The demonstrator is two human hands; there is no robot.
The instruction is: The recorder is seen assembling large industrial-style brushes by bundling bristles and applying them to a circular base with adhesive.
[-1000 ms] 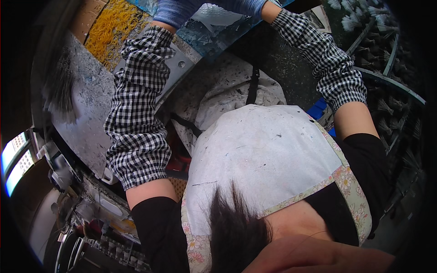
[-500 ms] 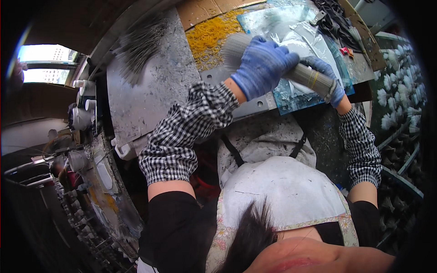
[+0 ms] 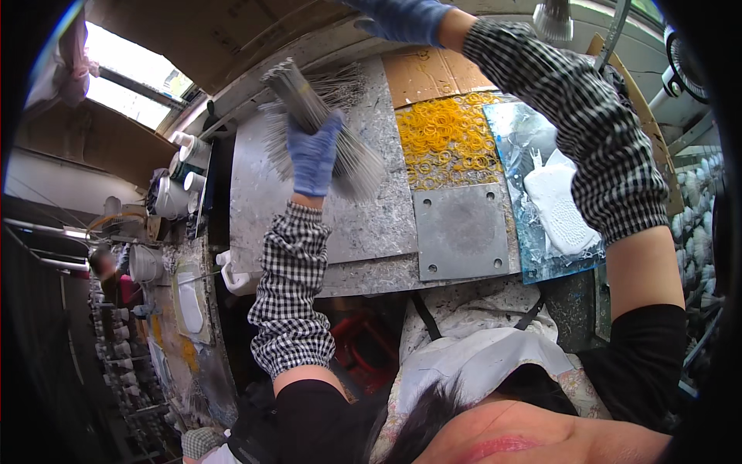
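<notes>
My left hand (image 3: 315, 158), in a blue knit glove, is closed round a bundle of thin grey wires (image 3: 305, 100). The bundle leans over the left board, its lower strands fanned out. Behind it, more loose wires (image 3: 340, 81) lie in a pile on the board. My right arm reaches far forward across the table. At the top edge my gloved right hand (image 3: 406, 19) is partly cut off; its visible fingers stretch to the left and look apart, with nothing seen in them.
Yellow rubber bands (image 3: 448, 131) lie spread in the middle, beyond a grey metal plate (image 3: 462, 232) with corner holes. To the right, a white pasty slab (image 3: 560, 205) rests on a blue-tinted sheet (image 3: 533, 263). White tubs (image 3: 170, 197) and a jug (image 3: 238, 277) stand left.
Both hands were on a wire bundle over the right side. My left hand has moved left and holds a bundle by the pile; my right hand has swung forward to the top edge.
</notes>
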